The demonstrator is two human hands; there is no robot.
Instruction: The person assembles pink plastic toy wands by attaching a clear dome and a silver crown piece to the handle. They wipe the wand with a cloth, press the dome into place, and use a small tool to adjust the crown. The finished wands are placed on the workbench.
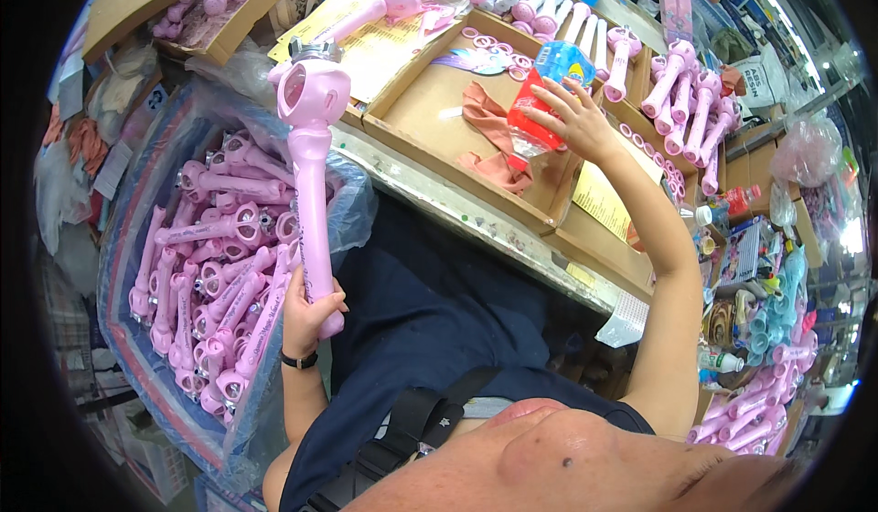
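Note:
My left hand [311, 315] is closed round the lower handle of a pink toy wand [313, 192]. The wand stands nearly upright, with a hollow round head and a silvery piece at its top. My right hand [576, 118] lies with its fingers across a clear bottle of red liquid [540, 114], which has a blue upper part and lies tilted over a cardboard tray [421, 114]. The palm side of that hand is hidden. Orange-brown cloths [494, 137] lie in the tray beside the bottle.
At my left a plastic-lined blue bin [174, 420] holds many similar pink wands [219, 228]. More wands [681, 82] lie at the far right of the bench. Pink rings [498, 50] and yellow paper sheets [608, 192] lie in the trays. A cardboard box [242, 22] stands far left.

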